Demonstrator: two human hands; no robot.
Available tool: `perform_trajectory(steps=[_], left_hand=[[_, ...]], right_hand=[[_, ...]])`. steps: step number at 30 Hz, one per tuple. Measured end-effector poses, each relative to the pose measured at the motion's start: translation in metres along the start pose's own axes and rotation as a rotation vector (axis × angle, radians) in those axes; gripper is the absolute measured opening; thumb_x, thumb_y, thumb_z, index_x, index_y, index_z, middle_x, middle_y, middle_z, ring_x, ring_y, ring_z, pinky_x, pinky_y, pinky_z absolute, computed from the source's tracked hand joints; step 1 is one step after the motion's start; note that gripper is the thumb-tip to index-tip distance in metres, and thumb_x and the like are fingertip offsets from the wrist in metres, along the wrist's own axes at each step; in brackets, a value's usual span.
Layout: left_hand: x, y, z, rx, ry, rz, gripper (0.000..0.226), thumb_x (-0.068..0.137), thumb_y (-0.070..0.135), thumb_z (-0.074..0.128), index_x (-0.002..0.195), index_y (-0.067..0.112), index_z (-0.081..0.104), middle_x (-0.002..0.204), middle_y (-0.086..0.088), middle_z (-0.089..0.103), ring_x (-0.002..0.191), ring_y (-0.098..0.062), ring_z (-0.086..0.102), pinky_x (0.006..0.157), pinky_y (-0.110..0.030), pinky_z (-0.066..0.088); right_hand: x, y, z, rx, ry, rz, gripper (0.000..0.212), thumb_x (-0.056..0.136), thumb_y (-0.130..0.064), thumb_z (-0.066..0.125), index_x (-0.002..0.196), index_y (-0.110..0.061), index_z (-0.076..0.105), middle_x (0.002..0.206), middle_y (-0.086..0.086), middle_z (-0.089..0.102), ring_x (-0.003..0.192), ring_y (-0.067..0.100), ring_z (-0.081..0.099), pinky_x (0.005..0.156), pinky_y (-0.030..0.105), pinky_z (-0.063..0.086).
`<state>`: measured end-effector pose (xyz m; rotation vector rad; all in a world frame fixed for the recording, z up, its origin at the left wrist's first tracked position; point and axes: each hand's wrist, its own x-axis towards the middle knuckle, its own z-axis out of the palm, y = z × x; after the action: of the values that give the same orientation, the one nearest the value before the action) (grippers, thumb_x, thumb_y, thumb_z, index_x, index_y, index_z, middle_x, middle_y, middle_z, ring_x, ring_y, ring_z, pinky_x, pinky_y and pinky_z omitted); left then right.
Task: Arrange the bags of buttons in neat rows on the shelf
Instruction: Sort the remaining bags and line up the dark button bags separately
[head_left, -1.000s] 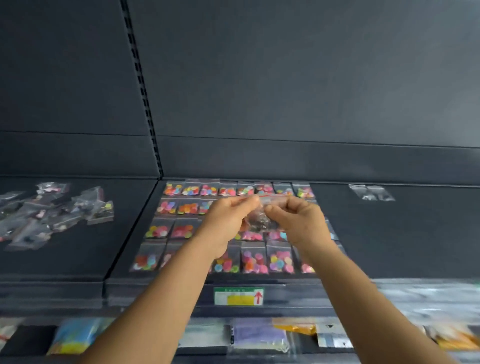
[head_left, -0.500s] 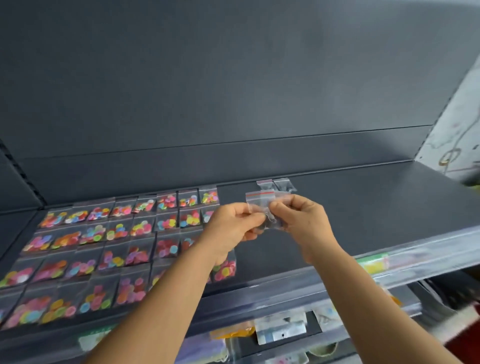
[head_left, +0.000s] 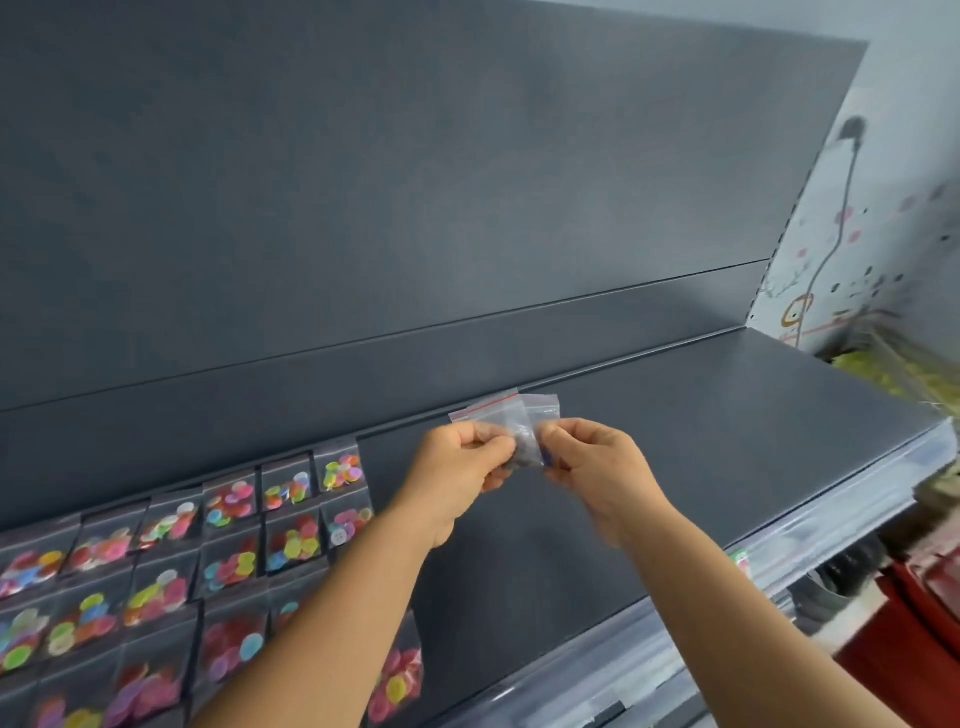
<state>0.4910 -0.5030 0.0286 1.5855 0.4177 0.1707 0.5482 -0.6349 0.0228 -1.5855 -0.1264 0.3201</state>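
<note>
A small clear zip bag (head_left: 506, 422) with a red seal line and dark buttons inside is held up between both hands above the dark shelf (head_left: 701, 431). My left hand (head_left: 457, 475) pinches its left side and my right hand (head_left: 597, 467) pinches its right side. Behind it, partly hidden, another clear bag (head_left: 543, 406) shows near the shelf's back edge. At the lower left, several bags of coloured buttons (head_left: 234, 545) lie in neat rows; my left forearm covers some of them.
The shelf's dark back panel (head_left: 415, 208) rises behind. A clear plastic price rail (head_left: 779, 551) runs along the shelf's front edge. To the right are a decorated white wall (head_left: 857, 249) and a red object (head_left: 914, 634) below the shelf.
The view has swung to the right, so the rows of coloured bags now sit at the left. Both hands have kept hold of the clear bag and carried it toward the shelf's bare right part.
</note>
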Motion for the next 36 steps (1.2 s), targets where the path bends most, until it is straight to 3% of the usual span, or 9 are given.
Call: perform_trajectory(steps=[6,13,18,20,23,25,30,32,36], left_hand=[[0.024,-0.001,0.011,0.006,0.024,-0.009,0.007,0.086,0.005,0.059,0.090,0.009,0.061,0.076,-0.003,0.065,0.067,-0.013,0.059,0.064,-0.021,0.049],[0.058,-0.007,0.015,0.052,0.226,0.000,0.004,0.087,0.013,0.063,0.088,0.010,0.065,0.080,0.001,0.065,0.063,-0.007,0.059,0.067,-0.022,0.051],[0.090,-0.010,0.047,0.200,0.299,-0.010,0.009,0.079,0.017,0.067,0.084,0.021,0.060,0.087,-0.004,0.068,0.070,-0.017,0.060,0.074,-0.037,0.054],[0.102,-0.010,0.064,0.290,0.317,-0.006,0.016,0.079,0.020,0.067,0.093,0.021,0.058,0.086,0.001,0.068,0.072,-0.018,0.062,0.072,-0.034,0.052],[0.118,-0.008,0.085,0.471,0.357,0.017,0.023,0.083,0.020,0.063,0.104,0.020,0.055,0.088,0.006,0.069,0.078,-0.015,0.060,0.057,-0.019,0.042],[0.128,-0.008,0.095,0.537,0.392,0.021,0.025,0.084,0.018,0.061,0.107,0.021,0.053,0.087,0.005,0.069,0.079,-0.016,0.059,0.054,-0.020,0.039],[0.146,-0.016,0.110,0.730,0.447,-0.016,0.029,0.085,0.021,0.061,0.110,0.025,0.047,0.088,0.002,0.069,0.088,-0.024,0.062,0.070,-0.038,0.053],[0.147,-0.018,0.112,0.875,0.474,-0.017,0.036,0.088,0.027,0.061,0.119,0.021,0.044,0.101,-0.001,0.067,0.104,-0.025,0.056,0.077,-0.039,0.051],[0.138,-0.017,0.109,1.076,0.560,0.064,0.049,0.091,0.033,0.057,0.134,0.021,0.038,0.129,0.001,0.049,0.121,-0.022,0.036,0.099,-0.032,0.035]], right_hand=[[0.030,0.000,-0.007,-0.099,0.058,-0.005,0.014,0.082,-0.013,0.062,0.071,-0.011,0.072,0.060,-0.003,0.062,0.065,0.014,0.050,0.066,0.032,0.045],[0.083,0.002,-0.032,-0.210,0.101,-0.066,0.017,0.082,-0.008,0.057,0.068,-0.011,0.067,0.059,0.001,0.056,0.059,0.017,0.045,0.058,0.029,0.038],[0.131,0.008,-0.063,-0.379,0.076,-0.087,0.017,0.082,-0.012,0.058,0.067,-0.013,0.066,0.055,-0.006,0.057,0.054,0.014,0.046,0.057,0.028,0.041],[0.147,0.011,-0.073,-0.458,0.036,-0.086,0.016,0.082,-0.012,0.057,0.069,-0.013,0.066,0.057,-0.006,0.058,0.055,0.014,0.048,0.057,0.027,0.041],[0.166,0.013,-0.085,-0.524,-0.008,-0.098,0.016,0.083,-0.011,0.057,0.069,-0.016,0.065,0.061,-0.006,0.061,0.055,0.012,0.050,0.055,0.024,0.040],[0.178,0.013,-0.089,-0.557,-0.030,-0.117,0.016,0.084,-0.012,0.058,0.071,-0.017,0.065,0.064,-0.006,0.062,0.058,0.011,0.052,0.053,0.022,0.039],[0.199,0.014,-0.087,-0.656,-0.104,-0.176,0.012,0.087,-0.015,0.056,0.078,-0.018,0.063,0.068,-0.008,0.062,0.070,0.016,0.056,0.052,0.018,0.036],[0.203,0.016,-0.086,-0.727,-0.136,-0.177,0.010,0.088,-0.016,0.055,0.091,-0.016,0.065,0.081,-0.003,0.064,0.082,0.020,0.058,0.064,0.024,0.038],[0.205,0.024,-0.089,-0.874,-0.160,-0.241,0.035,0.087,-0.018,0.058,0.122,-0.017,0.054,0.117,0.005,0.055,0.105,0.027,0.056,0.082,0.032,0.044]])
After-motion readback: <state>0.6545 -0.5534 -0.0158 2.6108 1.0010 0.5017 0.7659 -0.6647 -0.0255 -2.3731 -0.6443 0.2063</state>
